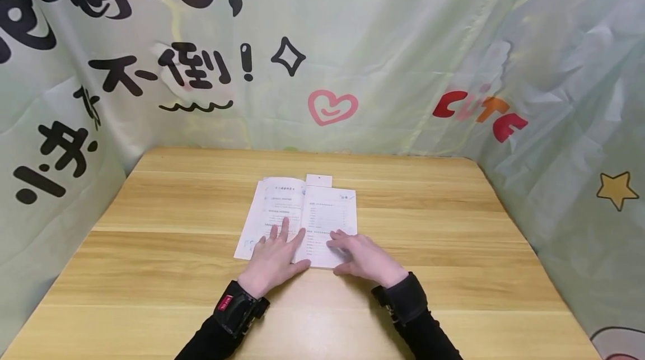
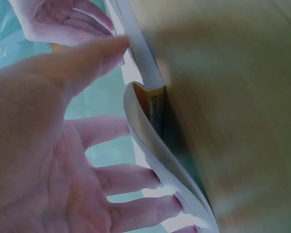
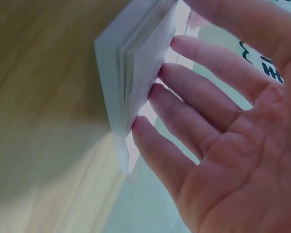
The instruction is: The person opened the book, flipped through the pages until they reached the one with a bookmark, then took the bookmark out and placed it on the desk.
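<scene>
An open book [image 1: 327,209] with printed pages lies flat on the wooden table. My left hand [image 1: 274,256] spreads its fingers over the left page, thumb beside the spine at the near edge. In the left wrist view, the thin left side of the book [image 2: 160,155] bulges up near the spine, with the fingertips against the page. My right hand [image 1: 368,256] touches the lower right page with its fingertips. The right wrist view shows those fingers [image 3: 194,107] resting on the page near the edge of the thick page block [image 3: 111,82].
A white card or tab [image 1: 319,180] sticks out beyond the book's far edge. The wooden table [image 1: 428,209] extends around the book on every side. Behind it and at both sides hangs a pale printed cloth [image 1: 393,69] with lettering and a pink heart.
</scene>
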`<action>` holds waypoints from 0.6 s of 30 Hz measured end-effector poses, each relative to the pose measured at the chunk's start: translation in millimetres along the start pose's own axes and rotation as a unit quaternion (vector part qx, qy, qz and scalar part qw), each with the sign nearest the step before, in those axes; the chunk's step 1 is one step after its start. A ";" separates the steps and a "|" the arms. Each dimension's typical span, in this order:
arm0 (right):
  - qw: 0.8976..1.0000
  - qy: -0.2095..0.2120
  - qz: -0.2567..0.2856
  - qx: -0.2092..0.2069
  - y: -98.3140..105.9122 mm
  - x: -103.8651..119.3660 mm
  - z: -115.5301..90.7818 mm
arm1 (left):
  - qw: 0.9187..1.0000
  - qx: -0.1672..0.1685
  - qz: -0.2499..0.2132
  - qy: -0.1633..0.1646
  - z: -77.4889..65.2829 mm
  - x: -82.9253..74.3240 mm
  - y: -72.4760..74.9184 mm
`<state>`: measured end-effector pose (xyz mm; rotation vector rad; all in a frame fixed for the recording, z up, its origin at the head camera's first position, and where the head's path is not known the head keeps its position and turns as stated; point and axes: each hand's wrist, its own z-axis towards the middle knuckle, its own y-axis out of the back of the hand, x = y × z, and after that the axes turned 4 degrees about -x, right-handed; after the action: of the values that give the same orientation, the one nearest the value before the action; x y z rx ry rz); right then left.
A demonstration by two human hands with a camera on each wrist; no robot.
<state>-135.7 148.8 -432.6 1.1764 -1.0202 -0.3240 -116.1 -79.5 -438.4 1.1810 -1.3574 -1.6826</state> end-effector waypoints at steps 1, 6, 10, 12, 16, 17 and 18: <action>1.000 0.000 0.004 0.001 0.9 -0.7 -0.3 | 1.000 -0.001 0.000 -0.004 -0.2 0.3 -0.1; 1.000 -0.001 0.026 0.005 6.4 -4.3 -2.3 | 1.000 -0.008 0.000 -0.019 -0.3 0.7 -0.3; 1.000 0.003 0.029 0.009 11.0 -8.2 -4.5 | 0.999 -0.015 -0.001 -0.028 0.0 -2.0 -0.8; 1.000 0.010 0.022 0.012 13.5 -10.5 -6.1 | 0.999 -0.018 0.002 -0.035 0.3 -4.3 -1.4; 0.999 0.016 0.027 0.023 18.7 -13.9 -9.3 | 0.999 -0.028 0.016 -0.042 0.8 -8.0 -4.4; 0.999 0.018 0.031 0.025 19.8 -14.4 -9.8 | 0.998 -0.030 0.020 -0.042 0.7 -8.6 -5.0; 0.999 0.019 0.036 0.026 20.8 -14.6 -10.0 | 0.998 -0.033 0.023 -0.041 0.8 -8.9 -5.8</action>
<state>-141.4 173.1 -421.8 1.1849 -1.0402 -0.2190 -113.3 -69.8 -441.8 1.0452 -1.3581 -1.7461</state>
